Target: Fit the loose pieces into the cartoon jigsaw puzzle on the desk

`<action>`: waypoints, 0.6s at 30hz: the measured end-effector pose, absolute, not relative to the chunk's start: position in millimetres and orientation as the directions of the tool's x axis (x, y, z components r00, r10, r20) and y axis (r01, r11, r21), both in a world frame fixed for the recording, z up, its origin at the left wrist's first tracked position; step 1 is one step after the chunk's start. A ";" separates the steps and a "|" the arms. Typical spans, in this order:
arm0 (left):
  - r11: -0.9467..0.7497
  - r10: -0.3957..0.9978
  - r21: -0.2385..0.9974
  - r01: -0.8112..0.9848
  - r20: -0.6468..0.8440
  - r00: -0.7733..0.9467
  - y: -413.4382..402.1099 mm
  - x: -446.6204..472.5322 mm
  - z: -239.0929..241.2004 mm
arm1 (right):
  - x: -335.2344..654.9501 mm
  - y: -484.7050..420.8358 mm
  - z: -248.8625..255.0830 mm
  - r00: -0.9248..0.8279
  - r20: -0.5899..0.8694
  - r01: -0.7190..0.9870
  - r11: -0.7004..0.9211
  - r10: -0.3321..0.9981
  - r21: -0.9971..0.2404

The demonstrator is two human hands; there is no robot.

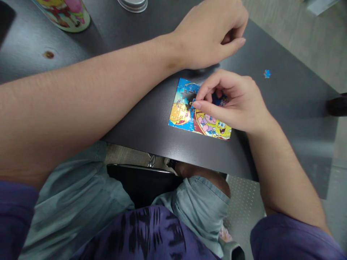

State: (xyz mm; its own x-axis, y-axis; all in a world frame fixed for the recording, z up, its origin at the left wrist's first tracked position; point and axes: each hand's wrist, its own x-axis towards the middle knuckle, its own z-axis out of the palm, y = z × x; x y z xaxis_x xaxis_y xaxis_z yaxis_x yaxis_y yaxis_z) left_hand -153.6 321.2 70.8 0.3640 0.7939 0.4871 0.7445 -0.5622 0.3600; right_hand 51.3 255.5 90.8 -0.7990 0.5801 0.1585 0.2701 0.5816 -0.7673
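A small cartoon jigsaw puzzle (187,117) lies near the front edge of the dark table (141,119), mostly assembled, with a dark gap at its upper left. My right hand (233,103) rests on the puzzle, fingers pinched on a blue puzzle piece (193,103) at the edge of that gap. My left hand (211,34) lies on the table just beyond the puzzle, fingers curled under in a loose fist; nothing shows in it. My left forearm crosses the table from the left.
One loose blue puzzle piece (267,73) lies on the table to the right. A colourful cartoon tin (65,14) and a round metal lid (133,5) stand at the far edge. A black chair seat (141,180) and my legs show below the table.
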 end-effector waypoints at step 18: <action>-0.517 0.838 0.350 0.781 0.392 0.379 312.5 -149.8 80.2 | 50.7 258.9 85.2 -0.822 0.216 0.208 0.630 0.527 -0.748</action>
State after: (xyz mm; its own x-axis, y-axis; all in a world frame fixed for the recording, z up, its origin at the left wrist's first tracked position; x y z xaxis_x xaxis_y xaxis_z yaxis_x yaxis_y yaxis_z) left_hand -149.8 312.5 80.2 0.3790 0.8383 0.3919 0.7814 -0.5168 0.3497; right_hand 50.7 258.9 85.2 -0.8220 0.5270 0.2160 0.2076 0.6304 -0.7480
